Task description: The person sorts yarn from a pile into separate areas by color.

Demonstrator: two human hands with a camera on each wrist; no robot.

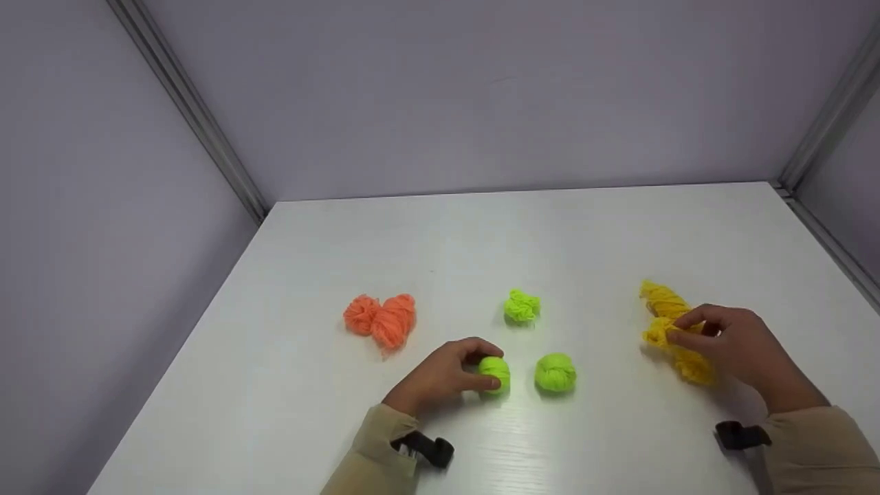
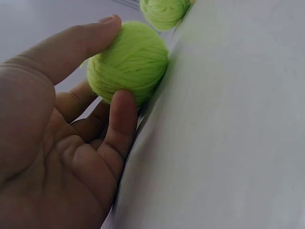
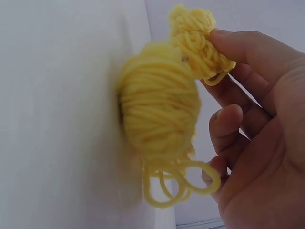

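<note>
My left hand (image 1: 447, 371) holds a lime-green yarn ball (image 1: 496, 375) between thumb and fingers, low at the white table's surface. In the left wrist view the thumb lies across one side of that ball (image 2: 131, 62) and fingers curl round the other. On the right, my right hand (image 1: 739, 344) pinches a small yellow yarn bundle (image 1: 658, 332) between thumb and fingers. Next to it lie more yellow yarn skeins (image 1: 665, 300). The right wrist view shows the pinched bundle (image 3: 198, 40) raised beside a thicker yellow skein (image 3: 159, 102) with loose loops at its end.
A second lime-green ball (image 1: 555, 373) sits just right of the left hand. Behind it is a smaller, looser green bundle (image 1: 522, 306). Orange yarn bundles (image 1: 381, 320) lie at the left. Walls border the white table (image 1: 275, 275) at the back and sides.
</note>
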